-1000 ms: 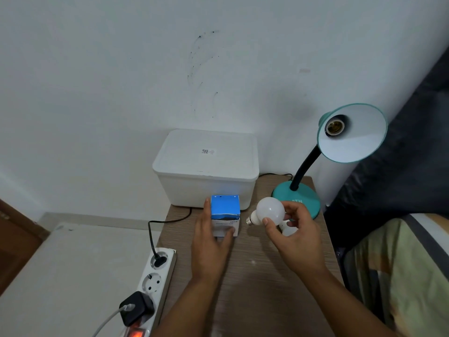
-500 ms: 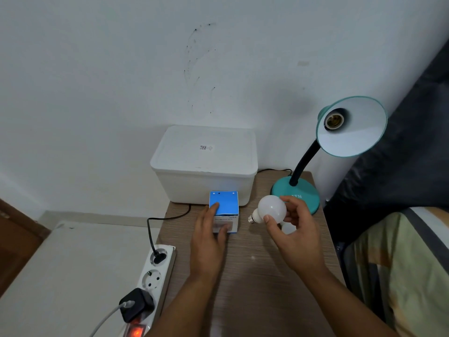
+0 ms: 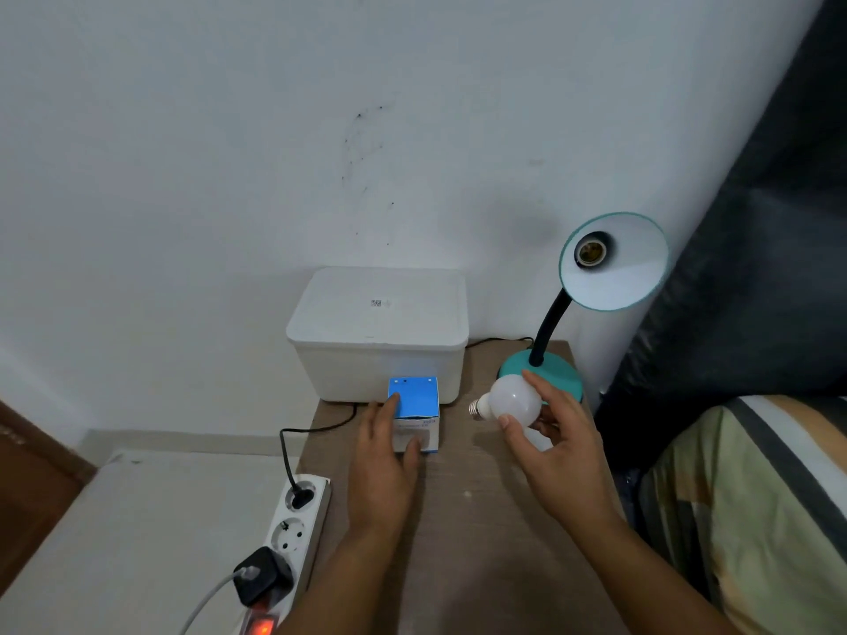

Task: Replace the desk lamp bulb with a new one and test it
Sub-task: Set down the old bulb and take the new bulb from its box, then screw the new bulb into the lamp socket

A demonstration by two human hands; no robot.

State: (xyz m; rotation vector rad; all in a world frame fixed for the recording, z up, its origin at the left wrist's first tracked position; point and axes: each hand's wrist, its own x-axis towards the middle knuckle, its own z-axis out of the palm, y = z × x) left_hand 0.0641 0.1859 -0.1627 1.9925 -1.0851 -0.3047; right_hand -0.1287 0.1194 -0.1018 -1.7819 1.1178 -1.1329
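In the head view, the right hand is gripping a white bulb with curled fingers, holding it above the wooden table just in front of the teal desk lamp, its screw base pointing left. The left hand is resting against a small blue bulb box, thumb on the near face and fingers along its left side, lightly holding it. The lamp socket is showing empty inside the shade, so the old bulb is apparently already out. Something pale is lying beneath the right hand; I cannot tell what. Screwing the bulb in and testing at the power strip, whose switch is glowing, are seemingly remaining.
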